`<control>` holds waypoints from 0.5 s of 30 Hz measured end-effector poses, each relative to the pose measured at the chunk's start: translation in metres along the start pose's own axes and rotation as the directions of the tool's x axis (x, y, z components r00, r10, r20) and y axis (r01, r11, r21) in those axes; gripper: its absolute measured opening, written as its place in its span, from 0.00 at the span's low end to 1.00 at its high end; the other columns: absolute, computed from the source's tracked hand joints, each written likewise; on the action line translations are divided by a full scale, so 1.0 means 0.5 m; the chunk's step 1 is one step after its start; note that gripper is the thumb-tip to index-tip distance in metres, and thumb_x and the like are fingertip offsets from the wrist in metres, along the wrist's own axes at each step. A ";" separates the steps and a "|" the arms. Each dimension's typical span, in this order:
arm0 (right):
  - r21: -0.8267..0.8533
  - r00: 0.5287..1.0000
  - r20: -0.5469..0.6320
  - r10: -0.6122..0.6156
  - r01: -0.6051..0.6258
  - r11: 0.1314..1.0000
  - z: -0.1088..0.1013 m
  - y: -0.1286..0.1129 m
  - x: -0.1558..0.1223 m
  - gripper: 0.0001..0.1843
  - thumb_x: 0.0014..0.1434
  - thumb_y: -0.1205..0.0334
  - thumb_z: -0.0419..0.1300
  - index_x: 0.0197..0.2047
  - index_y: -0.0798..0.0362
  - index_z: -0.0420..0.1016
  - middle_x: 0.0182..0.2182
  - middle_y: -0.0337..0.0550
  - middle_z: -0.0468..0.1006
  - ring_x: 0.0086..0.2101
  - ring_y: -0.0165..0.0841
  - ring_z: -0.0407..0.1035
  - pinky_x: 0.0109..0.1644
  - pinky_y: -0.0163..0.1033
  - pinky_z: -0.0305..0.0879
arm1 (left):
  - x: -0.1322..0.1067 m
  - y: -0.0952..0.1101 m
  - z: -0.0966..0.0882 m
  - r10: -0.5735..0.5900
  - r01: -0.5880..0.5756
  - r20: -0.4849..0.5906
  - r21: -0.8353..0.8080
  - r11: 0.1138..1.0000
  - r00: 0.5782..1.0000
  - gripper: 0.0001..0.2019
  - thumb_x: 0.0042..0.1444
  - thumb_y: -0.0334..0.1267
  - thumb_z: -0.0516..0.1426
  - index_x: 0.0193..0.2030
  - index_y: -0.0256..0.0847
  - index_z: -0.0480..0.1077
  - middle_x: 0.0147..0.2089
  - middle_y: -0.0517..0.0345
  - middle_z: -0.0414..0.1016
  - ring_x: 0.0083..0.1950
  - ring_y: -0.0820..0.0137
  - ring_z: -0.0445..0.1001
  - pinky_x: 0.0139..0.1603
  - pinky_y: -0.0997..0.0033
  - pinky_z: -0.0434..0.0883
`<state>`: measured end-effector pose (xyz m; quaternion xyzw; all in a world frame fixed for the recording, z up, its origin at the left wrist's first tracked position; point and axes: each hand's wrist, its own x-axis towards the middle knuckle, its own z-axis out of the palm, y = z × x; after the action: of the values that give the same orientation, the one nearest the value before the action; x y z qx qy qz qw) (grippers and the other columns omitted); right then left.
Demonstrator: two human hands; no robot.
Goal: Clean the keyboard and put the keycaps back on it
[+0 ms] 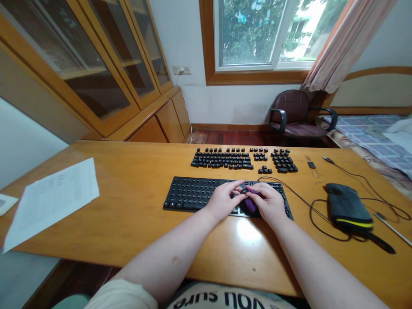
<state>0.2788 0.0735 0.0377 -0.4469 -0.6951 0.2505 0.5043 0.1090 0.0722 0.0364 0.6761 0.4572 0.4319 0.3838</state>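
Observation:
Both hands are close together above the right half of a black keyboard (193, 193), whose keycaps are mostly off. My left hand (225, 197) pinches a small dark keycap (243, 190) between its fingertips. Closed around a soft-looking purple cloth (251, 205), my right hand (268, 201) presses it to the keycap. My fingers partly hide the cloth and the right side of the keyboard. Behind the keyboard, the loose black keycaps (222, 159) lie in rows that follow the key layout.
Printed paper sheets (58, 193) lie at the left on the wooden desk (128, 189). To the right are a grey pouch (347, 206) with a yellow edge, black cables (289, 189), a wire keycap puller (311, 165) and a thin white stick (392, 227). An office chair (292, 113) stands beyond.

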 end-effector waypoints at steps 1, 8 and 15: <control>0.005 0.998 -0.047 0.037 -0.037 0.999 0.002 0.002 -0.001 0.06 0.52 0.59 0.63 0.35 0.48 0.79 0.30 0.41 0.78 0.33 0.34 0.72 0.41 0.42 0.69 | 0.000 0.004 -0.002 0.007 -0.007 0.006 0.044 0.999 1.000 0.20 0.50 0.33 0.60 0.52 0.40 0.70 0.41 0.53 0.76 0.40 0.70 0.74 0.45 0.67 0.73; 0.023 0.999 0.027 0.019 -0.019 1.000 0.002 0.005 -0.006 0.07 0.55 0.58 0.61 0.35 0.49 0.79 0.34 0.45 0.78 0.37 0.37 0.72 0.44 0.45 0.69 | 0.002 0.015 -0.011 0.060 -0.058 -0.009 0.173 0.983 0.998 0.13 0.53 0.35 0.58 0.46 0.42 0.74 0.43 0.54 0.76 0.44 0.67 0.73 0.50 0.66 0.70; 0.108 0.997 0.058 -0.044 0.037 0.993 -0.007 -0.013 -0.006 0.06 0.55 0.61 0.60 0.29 0.48 0.79 0.34 0.44 0.77 0.36 0.35 0.71 0.42 0.43 0.69 | 0.001 0.018 -0.015 0.057 -0.057 0.003 0.158 0.986 0.998 0.14 0.53 0.32 0.57 0.47 0.45 0.73 0.43 0.56 0.76 0.44 0.69 0.73 0.49 0.67 0.70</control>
<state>0.2799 0.0672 0.0427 -0.3971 -0.7046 0.2905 0.5113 0.1047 0.0708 0.0470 0.7170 0.4708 0.4054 0.3162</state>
